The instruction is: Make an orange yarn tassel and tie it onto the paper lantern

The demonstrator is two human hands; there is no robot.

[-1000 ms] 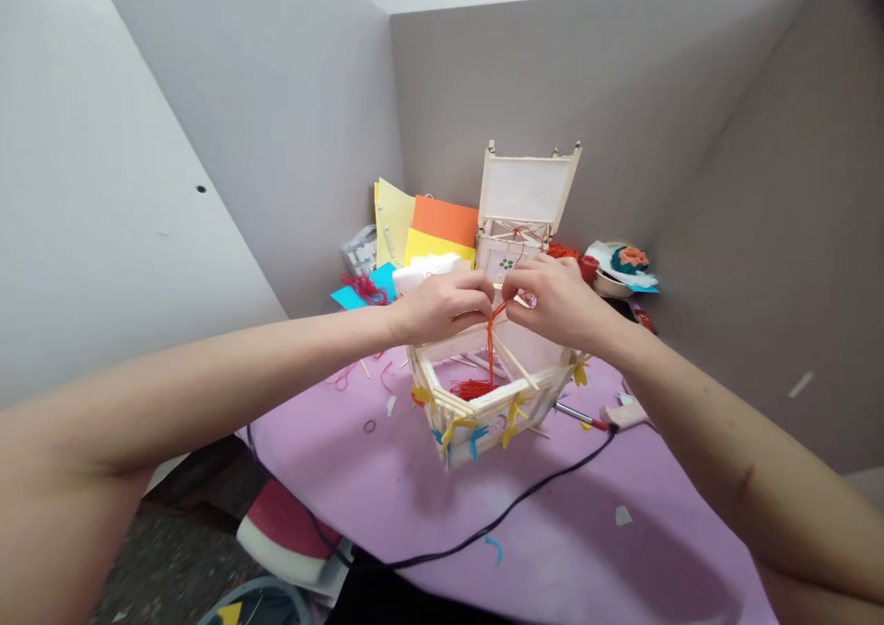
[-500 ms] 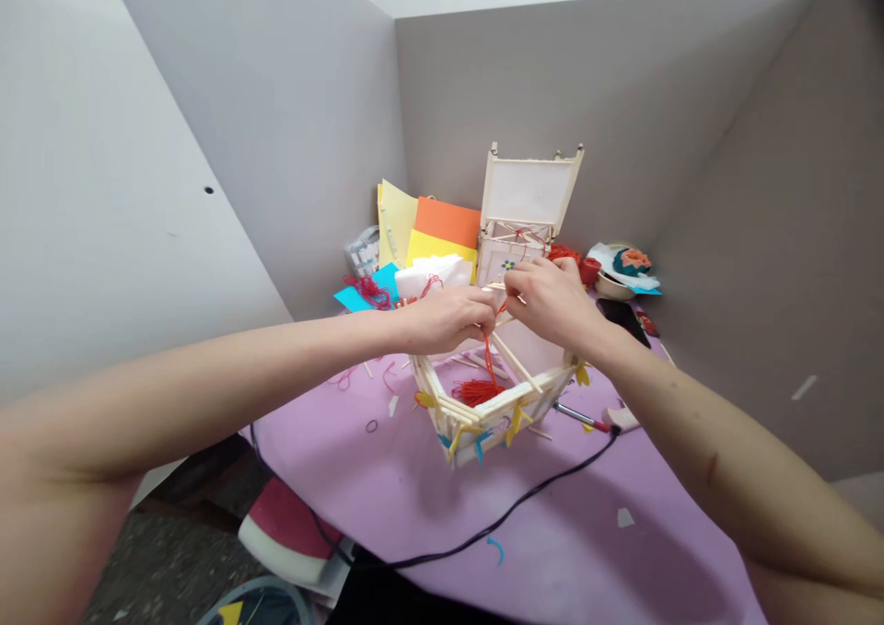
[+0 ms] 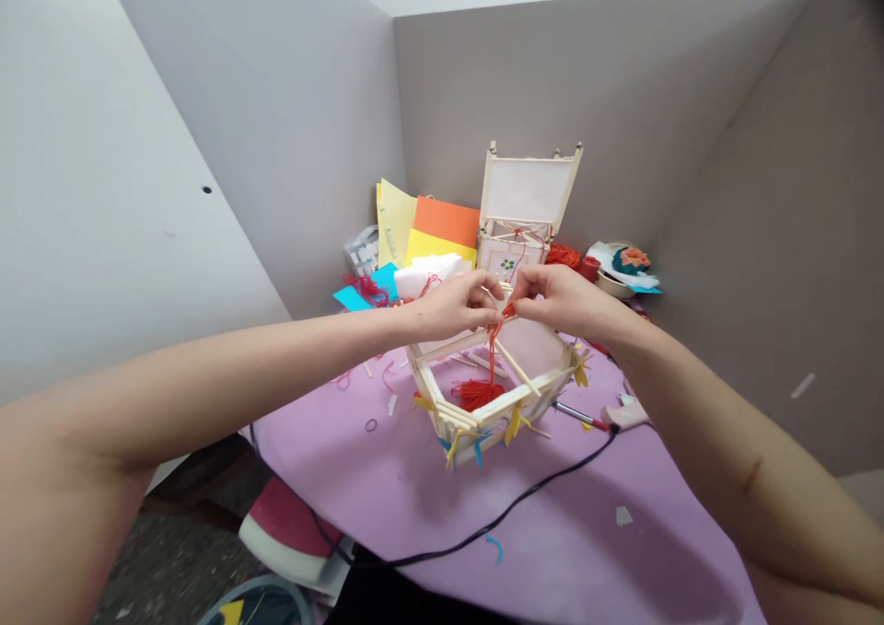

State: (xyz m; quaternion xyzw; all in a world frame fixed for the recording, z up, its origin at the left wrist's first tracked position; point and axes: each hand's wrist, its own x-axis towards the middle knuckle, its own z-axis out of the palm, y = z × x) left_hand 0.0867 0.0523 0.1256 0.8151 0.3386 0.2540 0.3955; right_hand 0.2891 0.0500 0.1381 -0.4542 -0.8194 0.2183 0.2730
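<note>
My left hand (image 3: 461, 303) and my right hand (image 3: 561, 295) meet above a lantern-like frame of pale wooden sticks (image 3: 456, 411). Red yarn (image 3: 492, 353) runs up between my fingertips. My right thumb and fingers pinch its upper part, while my left fingers are curled at the cord beside it, their tips partly hidden. A red tassel (image 3: 478, 393) at the yarn's lower end lies inside the frame. Yellow paper pieces (image 3: 515, 425) and blue ones (image 3: 479, 450) hang on the frame's near side. A stick (image 3: 517, 367) crosses its open top.
Behind stands a lidded stick box (image 3: 515, 255), beside coloured paper (image 3: 447, 225) and white tissue (image 3: 429, 275). A red yarn bundle (image 3: 563, 255) and a bowl (image 3: 613, 284) are at the right. A black cable (image 3: 483, 535) curves across the purple tabletop (image 3: 580, 524). Grey panels (image 3: 539, 82) enclose the table.
My right hand has shifted slightly down and turned, uncovering the red yarn bundle behind. My left fingers have loosened and lifted a little around the yarn. The stick frame stays in place.
</note>
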